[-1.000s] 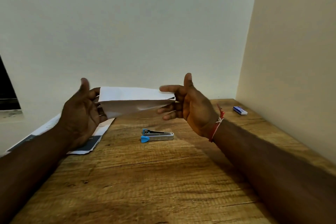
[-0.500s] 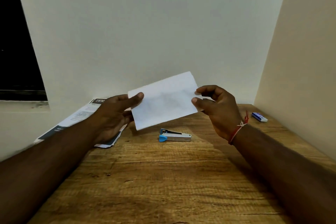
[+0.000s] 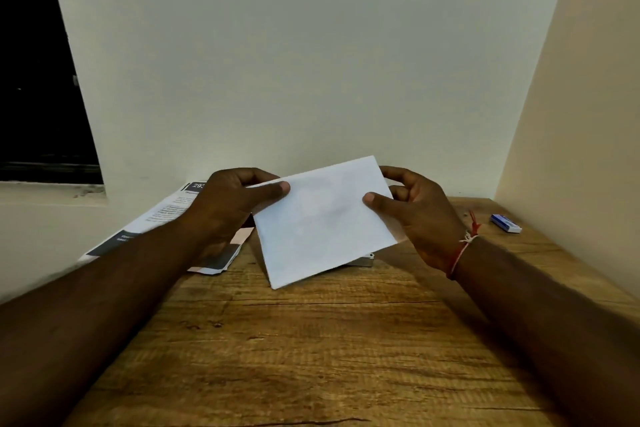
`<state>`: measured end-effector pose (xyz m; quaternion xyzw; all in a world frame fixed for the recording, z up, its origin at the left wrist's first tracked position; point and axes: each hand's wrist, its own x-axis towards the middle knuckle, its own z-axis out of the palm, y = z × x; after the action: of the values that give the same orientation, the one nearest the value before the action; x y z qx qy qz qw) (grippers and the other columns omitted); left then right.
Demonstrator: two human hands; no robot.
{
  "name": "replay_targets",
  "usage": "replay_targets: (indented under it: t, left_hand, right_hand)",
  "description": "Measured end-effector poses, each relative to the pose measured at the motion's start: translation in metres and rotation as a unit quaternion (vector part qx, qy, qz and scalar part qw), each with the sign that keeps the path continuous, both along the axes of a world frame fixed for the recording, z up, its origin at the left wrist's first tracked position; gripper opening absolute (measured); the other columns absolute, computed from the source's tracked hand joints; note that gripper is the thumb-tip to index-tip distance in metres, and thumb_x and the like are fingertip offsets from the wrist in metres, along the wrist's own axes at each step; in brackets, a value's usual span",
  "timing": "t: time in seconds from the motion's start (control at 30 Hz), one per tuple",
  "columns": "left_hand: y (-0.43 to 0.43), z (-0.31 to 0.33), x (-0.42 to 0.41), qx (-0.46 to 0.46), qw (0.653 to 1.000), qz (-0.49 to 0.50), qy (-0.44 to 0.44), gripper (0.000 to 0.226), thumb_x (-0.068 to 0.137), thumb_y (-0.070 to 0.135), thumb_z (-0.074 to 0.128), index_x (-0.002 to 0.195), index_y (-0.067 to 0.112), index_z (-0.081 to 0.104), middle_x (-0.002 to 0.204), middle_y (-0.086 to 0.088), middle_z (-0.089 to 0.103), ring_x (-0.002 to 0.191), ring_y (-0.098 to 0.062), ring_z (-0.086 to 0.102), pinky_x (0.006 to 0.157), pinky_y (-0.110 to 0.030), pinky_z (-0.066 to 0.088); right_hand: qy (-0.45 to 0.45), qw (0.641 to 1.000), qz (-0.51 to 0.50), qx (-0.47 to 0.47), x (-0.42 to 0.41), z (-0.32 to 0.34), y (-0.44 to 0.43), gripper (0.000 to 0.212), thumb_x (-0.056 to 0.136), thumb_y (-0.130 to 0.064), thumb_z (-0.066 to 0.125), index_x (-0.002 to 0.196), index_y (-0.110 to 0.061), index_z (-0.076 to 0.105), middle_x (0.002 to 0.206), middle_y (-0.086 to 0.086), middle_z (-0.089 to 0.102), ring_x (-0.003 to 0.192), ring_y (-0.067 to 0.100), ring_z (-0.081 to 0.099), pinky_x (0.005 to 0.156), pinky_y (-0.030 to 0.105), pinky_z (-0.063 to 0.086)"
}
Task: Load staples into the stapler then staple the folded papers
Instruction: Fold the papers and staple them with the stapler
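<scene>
Two hands on one sheet: the left hand (image 3: 235, 204) pinches the upper left corner of the folded paper (image 3: 325, 222), thumb laid across the front and fingers behind, while the right hand (image 3: 415, 215) clamps the right edge the same way. That two-sided grip holds the paper taut and lifted off the bench (image 3: 311, 357), tilted with its low corner dipping toward the wood, probably so the layers line up square and the fold stays flat before any staple goes in.

Directly beneath the paper, just below the right hand, a sliver of metal pokes out: that looks like the stapler (image 3: 367, 258), mostly hidden, so whether it is loaded cannot be told. Out past the right wrist, well apart, lies the small blue staple box (image 3: 505, 222), parked clear of the working space. Under the left forearm sit printed sheets (image 3: 166, 218), set aside.

My read: neither hand is free for the stapler, so one must let go first.
</scene>
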<state>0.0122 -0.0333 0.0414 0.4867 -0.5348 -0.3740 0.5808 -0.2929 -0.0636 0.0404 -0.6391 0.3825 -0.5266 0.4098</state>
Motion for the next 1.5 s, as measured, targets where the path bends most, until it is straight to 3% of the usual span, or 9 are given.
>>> replay_targets:
  t: [0.27,0.43,0.6,0.7,0.83,1.1,1.2,1.37,1.5]
  left_hand:
    - [0.009,0.000,0.006,0.090,0.981,-0.152,-0.075,0.031,0.093,0.012,0.089,0.123,0.005,0.083,0.122,-0.017,0.086,0.117,-0.040,0.082,0.109,-0.051,0.062]
    - [-0.004,0.008,0.024,0.005,1.000,0.016,-0.005,0.027,0.095,0.014,0.089,0.121,0.015,0.082,0.112,-0.014,0.087,0.091,-0.025,0.086,0.073,-0.033,0.070]
    - [-0.024,-0.002,0.071,-0.014,0.987,0.141,-0.076,0.061,0.098,0.015,0.088,0.147,0.043,0.066,0.121,-0.010,0.080,0.110,-0.036,0.081,0.093,-0.053,0.068]
    - [-0.026,-0.007,0.075,-0.023,0.977,0.150,-0.151,0.050,0.103,0.010,0.080,0.144,0.037,0.072,0.124,-0.003,0.074,0.111,-0.032,0.074,0.079,-0.035,0.059]
    - [-0.034,-0.022,0.079,-0.001,0.943,0.158,-0.293,0.034,0.104,0.010,0.077,0.127,0.035,0.080,0.143,0.004,0.072,0.124,-0.021,0.064,0.101,-0.032,0.046]
    - [-0.038,-0.035,0.074,0.046,0.897,0.176,-0.403,0.028,0.078,0.045,0.100,0.098,0.043,0.081,0.144,0.008,0.071,0.138,-0.022,0.066,0.118,-0.045,0.051]
    - [-0.033,-0.032,0.065,0.045,0.899,0.162,-0.404,0.051,0.072,0.075,0.095,0.112,0.047,0.080,0.160,0.008,0.062,0.153,-0.021,0.055,0.128,-0.050,0.043]
    - [-0.013,-0.023,0.036,0.014,0.864,0.083,-0.496,0.099,0.066,0.110,0.062,0.150,0.059,0.062,0.179,0.015,0.040,0.168,-0.020,0.035,0.138,-0.050,0.027]
    - [-0.001,-0.022,0.010,-0.008,0.829,-0.039,-0.558,0.099,0.065,0.112,0.058,0.154,0.070,0.051,0.180,0.027,0.032,0.170,-0.012,0.024,0.140,-0.049,0.022]
  right_hand:
    - [0.041,0.998,0.054,-0.012,0.008,-0.002,0.011,0.046,0.096,-0.015,0.085,0.138,-0.030,0.074,0.110,0.003,0.087,0.100,0.023,0.085,0.090,0.043,0.069]
    - [0.044,0.998,0.051,0.011,0.009,-0.005,0.004,0.074,0.079,-0.052,0.087,0.146,-0.027,0.067,0.114,0.005,0.085,0.091,0.021,0.078,0.075,0.038,0.060]
    - [0.317,0.945,0.072,-0.024,0.011,-0.016,0.010,0.086,0.064,-0.058,0.101,0.141,-0.038,0.069,0.109,-0.015,0.082,0.096,0.003,0.077,0.082,0.019,0.060]
    - [0.386,0.919,0.038,-0.071,0.018,-0.020,0.012,0.079,0.067,-0.058,0.101,0.138,-0.043,0.070,0.107,-0.020,0.078,0.096,0.003,0.075,0.080,0.017,0.059]
    - [0.400,0.911,0.021,-0.101,0.022,-0.024,0.008,0.056,0.078,-0.047,0.098,0.130,-0.043,0.076,0.103,-0.021,0.078,0.095,0.002,0.073,0.081,0.020,0.055]
    - [0.390,0.916,-0.048,-0.073,0.006,-0.027,-0.008,0.049,0.085,-0.040,0.094,0.131,-0.040,0.075,0.100,-0.020,0.078,0.091,-0.001,0.071,0.076,0.020,0.052]
    - [0.354,0.918,-0.169,-0.060,-0.029,-0.023,-0.030,0.045,0.085,-0.034,0.095,0.126,-0.033,0.076,0.101,-0.015,0.077,0.090,0.001,0.070,0.073,0.018,0.051]
    - [0.336,0.857,-0.390,0.017,-0.112,-0.022,-0.054,0.038,0.088,-0.019,0.083,0.125,-0.025,0.076,0.127,0.011,0.078,0.115,0.033,0.072,0.101,0.037,0.056]
    - [0.388,0.812,-0.431,0.064,-0.138,-0.029,-0.061,0.039,0.088,-0.021,0.079,0.126,-0.023,0.072,0.133,0.018,0.073,0.121,0.042,0.069,0.106,0.048,0.058]
